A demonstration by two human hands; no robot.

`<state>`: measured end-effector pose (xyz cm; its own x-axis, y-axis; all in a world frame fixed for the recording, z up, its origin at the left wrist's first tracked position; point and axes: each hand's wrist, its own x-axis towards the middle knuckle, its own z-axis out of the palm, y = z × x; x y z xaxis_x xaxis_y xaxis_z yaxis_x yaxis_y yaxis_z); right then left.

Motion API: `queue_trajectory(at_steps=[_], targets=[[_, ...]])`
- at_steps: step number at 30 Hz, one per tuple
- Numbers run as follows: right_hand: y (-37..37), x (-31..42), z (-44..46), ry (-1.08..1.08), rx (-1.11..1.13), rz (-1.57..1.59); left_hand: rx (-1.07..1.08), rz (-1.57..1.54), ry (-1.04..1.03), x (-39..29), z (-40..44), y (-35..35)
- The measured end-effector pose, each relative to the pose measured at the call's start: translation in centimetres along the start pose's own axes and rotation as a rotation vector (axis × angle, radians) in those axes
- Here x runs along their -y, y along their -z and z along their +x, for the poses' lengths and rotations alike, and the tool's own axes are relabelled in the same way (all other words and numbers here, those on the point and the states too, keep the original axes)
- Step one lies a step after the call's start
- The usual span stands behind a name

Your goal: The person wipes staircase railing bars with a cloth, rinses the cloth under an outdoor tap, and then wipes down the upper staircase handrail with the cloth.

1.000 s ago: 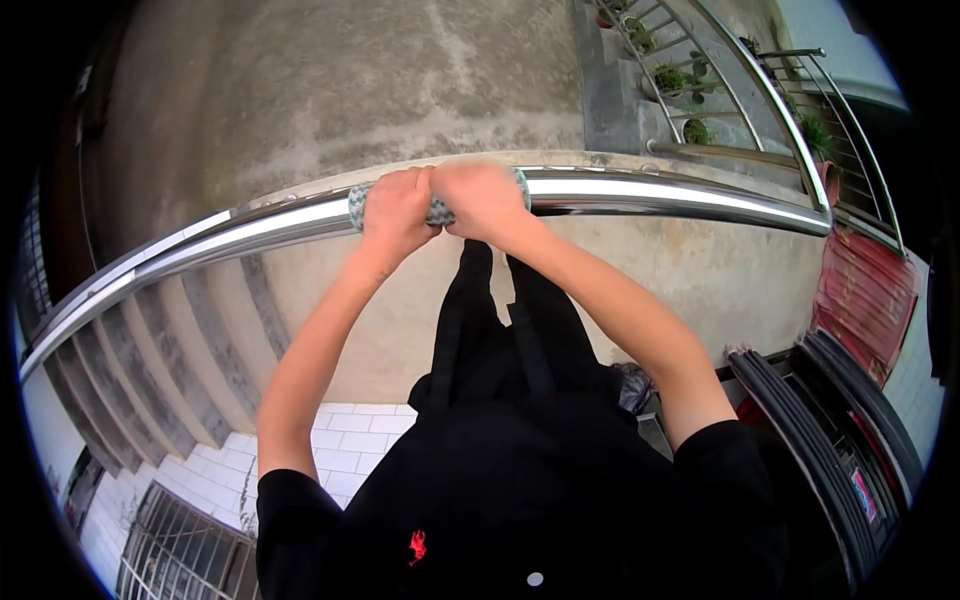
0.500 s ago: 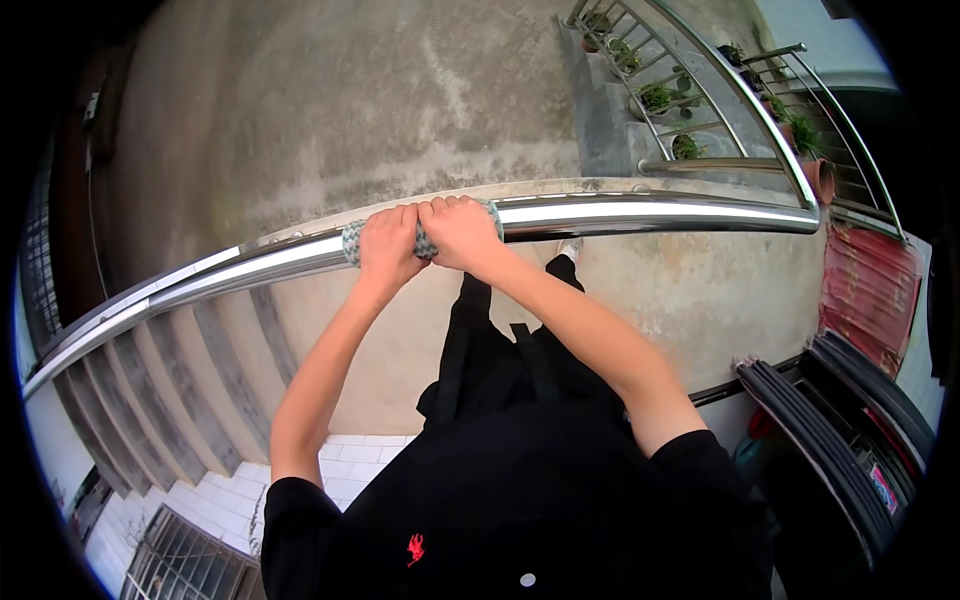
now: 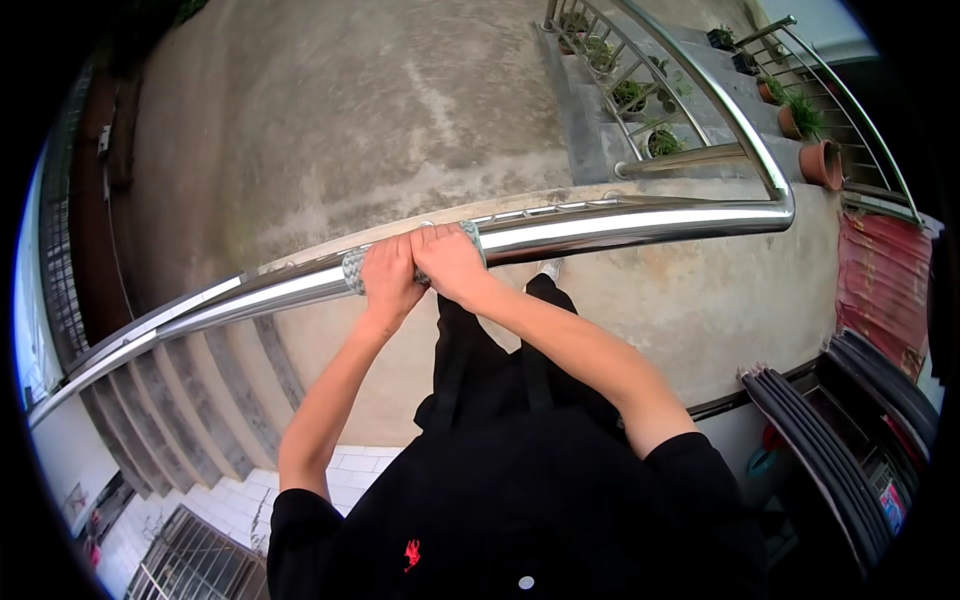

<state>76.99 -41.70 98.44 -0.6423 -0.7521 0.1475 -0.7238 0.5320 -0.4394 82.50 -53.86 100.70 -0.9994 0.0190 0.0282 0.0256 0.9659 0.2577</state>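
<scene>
A shiny metal handrail (image 3: 620, 225) runs across the view in front of me. Wrapped over it is a grey-green patterned cloth (image 3: 353, 272), mostly covered by my hands. My left hand (image 3: 391, 274) grips the cloth against the rail, its fingers curled over the top. Right beside it, touching, my right hand (image 3: 448, 262) is closed round the same cloth. A bit of the cloth shows past each hand. The underside of the grip is hidden.
Concrete steps (image 3: 190, 400) descend at the lower left. Potted plants (image 3: 662, 142) stand beyond the railing at the upper right, near a terracotta pot (image 3: 820, 164). A red mat (image 3: 880, 285) and stacked dark padded items (image 3: 820, 460) are on the right.
The view has shifted and tilted slightly, so the hands and rail appear lower in the middle. Both hands stay closed on the cloth around the rail.
</scene>
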Motion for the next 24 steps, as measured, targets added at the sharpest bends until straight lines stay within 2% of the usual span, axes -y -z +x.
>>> queue_trajectory(at_steps=[2, 7, 10, 17, 24], targets=[[2.4, -3.8, -2.5, -0.012, -0.001, -0.014, -0.053, 0.008, 0.001, -4.5, 1.7, -1.4], [10.7, -14.6, -8.6, 0.000, 0.042, -0.027, -0.023, -0.056, -0.088, -16.0, 7.6, -5.3], [13.1, -18.1, -10.4, -0.027, 0.122, -0.040, -0.005, -0.106, -0.114, -19.5, 9.5, -6.1], [13.2, -17.9, -10.2, -0.089, 0.152, -0.076, 0.135, -0.255, -0.188, -18.6, 10.2, -6.1], [12.5, -14.9, -8.4, -0.071, 0.186, -0.151, 0.110, -0.303, -0.183, -15.3, 8.8, -5.5]])
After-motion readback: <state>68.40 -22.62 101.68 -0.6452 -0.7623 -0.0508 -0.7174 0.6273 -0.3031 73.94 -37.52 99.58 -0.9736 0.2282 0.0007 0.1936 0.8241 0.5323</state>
